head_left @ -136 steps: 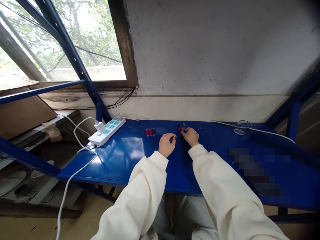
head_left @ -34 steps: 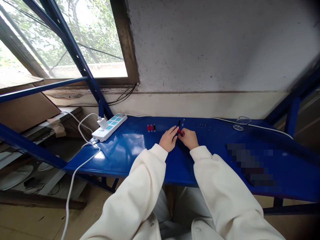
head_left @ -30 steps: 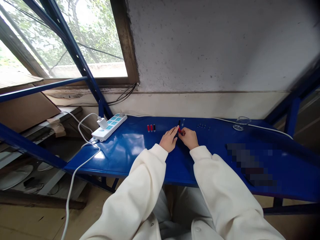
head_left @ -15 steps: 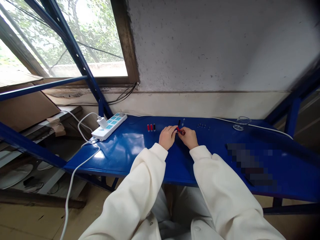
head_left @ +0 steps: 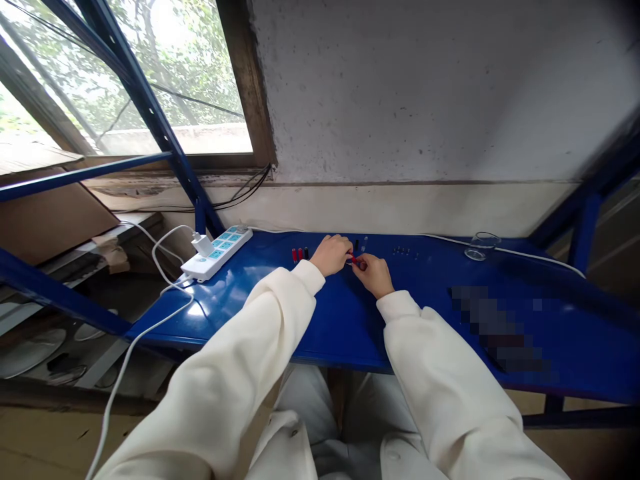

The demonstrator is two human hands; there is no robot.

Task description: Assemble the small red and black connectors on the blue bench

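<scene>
Red cylindrical piece [head_left: 355,259] is sitting between the two hands, taken here as the clock's centre. The blue table [head_left: 340,333] is extending beneath everything; whether the piece is touching it cannot be determined. The power strip [head_left: 217,255] is lying at nine o'clock, well apart, presumably to keep its cord out of the working space. Towards four o'clock a dark item [head_left: 495,327] is showing only as a blurred patch. The left hand [head_left: 331,255] is meeting the piece from nine o'clock, fingers bunched narrow — whether they are gripping cannot be told. The right hand [head_left: 374,275] is pinching it from four o'clock, thumb and forefinger closed on it, apparently to steady so small a part. A clear round container [head_left: 483,247] is resting near three o'clock. Three red and black cylinders [head_left: 300,255] are forming a row at nine o'clock, seemingly kept separate from the loose parts. Just past twelve a black piece [head_left: 357,245] and a clear piece [head_left: 365,243] are lying within easy reach. Tiny parts [head_left: 401,251] are spreading at three o'clock — too small to identify.
</scene>
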